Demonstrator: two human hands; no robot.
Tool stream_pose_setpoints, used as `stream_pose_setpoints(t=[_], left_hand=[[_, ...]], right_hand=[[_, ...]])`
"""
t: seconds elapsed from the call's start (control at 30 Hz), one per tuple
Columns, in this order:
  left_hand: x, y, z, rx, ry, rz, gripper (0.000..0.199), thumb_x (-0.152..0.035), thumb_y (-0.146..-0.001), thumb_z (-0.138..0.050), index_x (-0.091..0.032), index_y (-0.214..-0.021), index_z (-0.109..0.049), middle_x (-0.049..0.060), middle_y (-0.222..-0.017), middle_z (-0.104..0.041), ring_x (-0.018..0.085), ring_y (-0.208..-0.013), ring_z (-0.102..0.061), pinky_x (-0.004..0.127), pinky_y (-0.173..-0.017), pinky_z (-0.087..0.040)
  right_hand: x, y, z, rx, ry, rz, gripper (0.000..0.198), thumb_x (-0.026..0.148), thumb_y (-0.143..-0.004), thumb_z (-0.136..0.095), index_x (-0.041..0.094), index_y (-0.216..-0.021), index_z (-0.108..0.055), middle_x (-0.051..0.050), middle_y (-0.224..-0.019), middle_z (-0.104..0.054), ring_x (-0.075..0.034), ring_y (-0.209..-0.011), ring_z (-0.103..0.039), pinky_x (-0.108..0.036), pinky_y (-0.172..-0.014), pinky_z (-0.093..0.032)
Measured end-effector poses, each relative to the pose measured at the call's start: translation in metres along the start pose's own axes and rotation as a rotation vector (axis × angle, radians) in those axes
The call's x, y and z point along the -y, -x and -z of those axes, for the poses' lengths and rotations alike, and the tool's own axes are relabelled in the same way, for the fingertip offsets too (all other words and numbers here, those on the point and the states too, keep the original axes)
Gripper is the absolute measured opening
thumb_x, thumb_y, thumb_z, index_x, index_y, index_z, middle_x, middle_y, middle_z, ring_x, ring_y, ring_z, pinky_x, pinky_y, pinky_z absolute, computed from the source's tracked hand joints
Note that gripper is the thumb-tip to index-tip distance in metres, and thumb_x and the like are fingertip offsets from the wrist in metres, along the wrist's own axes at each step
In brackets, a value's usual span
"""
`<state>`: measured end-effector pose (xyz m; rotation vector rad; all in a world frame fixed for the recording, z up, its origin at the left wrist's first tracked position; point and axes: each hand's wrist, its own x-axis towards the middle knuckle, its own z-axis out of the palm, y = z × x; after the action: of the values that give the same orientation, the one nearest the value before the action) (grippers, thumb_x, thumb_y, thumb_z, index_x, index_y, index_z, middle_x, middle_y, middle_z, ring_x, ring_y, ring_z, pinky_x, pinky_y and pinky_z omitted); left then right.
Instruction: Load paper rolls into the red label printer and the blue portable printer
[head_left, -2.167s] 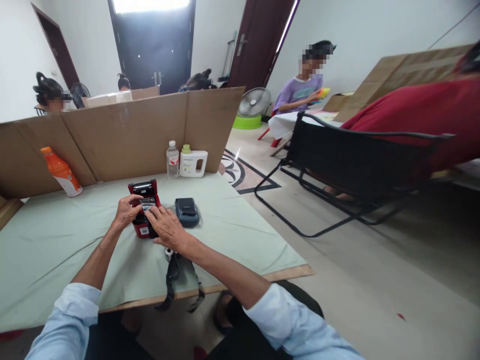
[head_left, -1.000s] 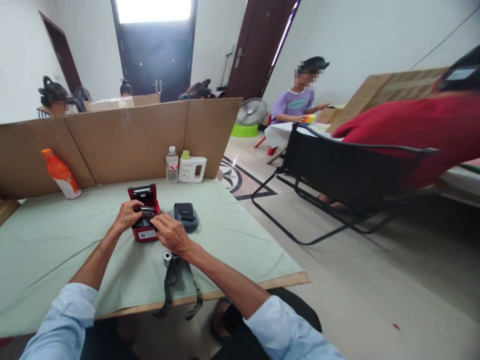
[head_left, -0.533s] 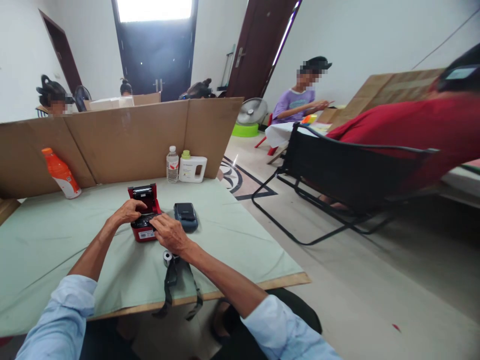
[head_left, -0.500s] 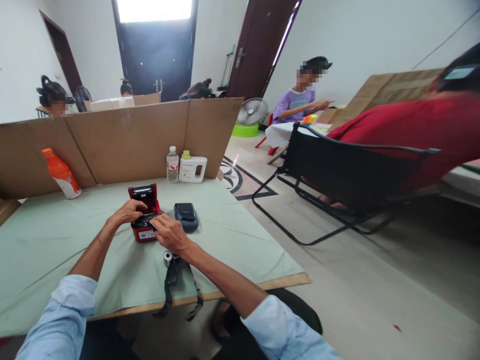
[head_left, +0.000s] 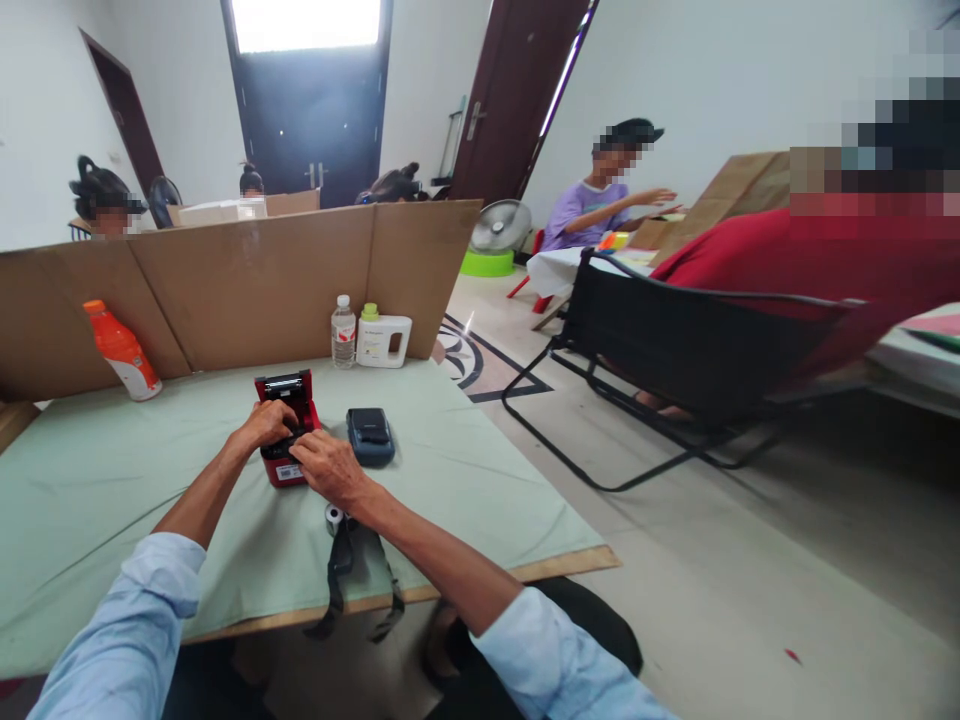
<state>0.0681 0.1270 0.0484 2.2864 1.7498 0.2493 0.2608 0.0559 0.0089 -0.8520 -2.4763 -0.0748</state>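
Note:
A small red-and-black printer [head_left: 281, 474] stands on the table with its hinged lid up, a roller showing inside the lid. My left hand [head_left: 264, 424] reaches over its left side, fingers bent down into the compartment. From the right, my right hand [head_left: 330, 464] has its fingers closed at the compartment's right edge. Whatever the fingertips grip is hidden. Just to the right lies a dark blue portable device [head_left: 370, 437]. Below my right hand is a small white roll [head_left: 334, 516], beside black strips [head_left: 339, 565] that hang over the table's front edge.
A cardboard screen [head_left: 255, 280] borders the table's [head_left: 480, 500] far side. Before it stand an orange bottle [head_left: 124, 350], a clear bottle [head_left: 343, 335] and a white jug [head_left: 383, 340]. On the right are a black folding chair [head_left: 690, 350] and a person in red [head_left: 757, 250].
My left hand has moved slightly right and deeper into the printer. My right hand has shifted a little left along its edge. The printer stays in place.

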Motion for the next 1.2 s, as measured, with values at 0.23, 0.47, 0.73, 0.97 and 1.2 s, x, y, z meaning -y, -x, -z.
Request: stream_pose_setpoints(t=[0.23, 0.47, 0.73, 0.97, 1.2], left_hand=[[0.014, 0.027, 0.004, -0.617, 0.068, 0.065, 0.018, -0.022, -0.082, -0.06, -0.019, -0.088, -0.077, 0.008, -0.1, -0.075, 0.024, -0.094, -0.069, 0.036, -0.091, -0.055], [0.049, 0.003, 0.002, -0.63, 0.609, 0.057, 0.071, -0.02, -0.073, -0.069, -0.012, -0.141, -0.055, 0.017, -0.131, -0.065, 0.027, -0.11, -0.07, 0.041, -0.091, -0.061], [0.057, 0.041, -0.008, -0.512, 0.565, -0.106, 0.06, -0.035, -0.081, -0.069, -0.021, -0.139, -0.061, 0.014, -0.137, -0.063, 0.03, -0.123, -0.066, 0.038, -0.082, -0.064], [0.046, 0.091, -0.009, -0.371, 0.298, -0.266, 0.075, -0.055, -0.078, -0.081, -0.027, -0.144, -0.058, 0.014, -0.152, -0.056, 0.033, -0.137, -0.057, 0.047, -0.096, -0.061], [0.043, 0.103, -0.033, -0.446, 0.105, -0.278, 0.069, -0.043, -0.081, -0.081, -0.025, -0.144, -0.058, 0.014, -0.154, -0.055, 0.033, -0.143, -0.053, 0.054, -0.12, -0.044]], right_hand=[[0.003, 0.006, -0.006, -0.089, -0.085, 0.045, 0.013, 0.013, -0.094, -0.066, 0.02, -0.103, -0.073, -0.009, -0.109, -0.071, -0.023, -0.1, -0.06, -0.033, -0.08, -0.049], [-0.001, 0.01, -0.015, -0.138, -0.134, 0.056, 0.016, 0.011, -0.091, -0.067, 0.019, -0.104, -0.072, -0.009, -0.111, -0.072, -0.023, -0.101, -0.061, -0.035, -0.085, -0.052], [0.0, 0.013, -0.024, -0.209, -0.198, 0.066, 0.021, 0.01, -0.091, -0.066, 0.02, -0.107, -0.074, -0.011, -0.11, -0.072, -0.025, -0.101, -0.062, -0.039, -0.086, -0.056], [0.0, 0.017, -0.027, -0.272, -0.19, 0.088, 0.021, 0.011, -0.093, -0.063, 0.018, -0.11, -0.074, -0.011, -0.108, -0.072, -0.024, -0.099, -0.063, -0.038, -0.086, -0.057], [0.003, 0.018, -0.026, -0.284, -0.186, 0.096, 0.017, 0.012, -0.094, -0.063, 0.019, -0.104, -0.075, -0.011, -0.106, -0.072, -0.023, -0.097, -0.063, -0.037, -0.084, -0.057]])
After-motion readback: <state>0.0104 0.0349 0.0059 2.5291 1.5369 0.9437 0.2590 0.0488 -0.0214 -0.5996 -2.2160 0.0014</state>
